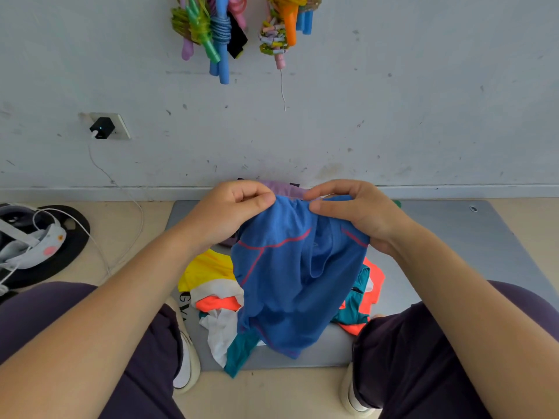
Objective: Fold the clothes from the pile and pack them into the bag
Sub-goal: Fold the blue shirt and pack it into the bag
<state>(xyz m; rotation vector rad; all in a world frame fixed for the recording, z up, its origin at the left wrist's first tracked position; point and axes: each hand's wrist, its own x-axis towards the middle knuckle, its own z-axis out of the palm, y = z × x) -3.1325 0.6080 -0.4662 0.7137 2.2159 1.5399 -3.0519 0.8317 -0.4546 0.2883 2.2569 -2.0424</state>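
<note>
Blue shirt (296,276) is pinched at its top edge by left hand (230,213) and right hand (360,213), fingers curled; clothes pile (217,297) lies below the fingers.

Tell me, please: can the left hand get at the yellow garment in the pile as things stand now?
Probably not at once. The left hand pinches the top edge of the blue shirt, as does the right hand. The yellow garment lies uncovered just below the left hand, so the way looks free once it lets go.
</note>
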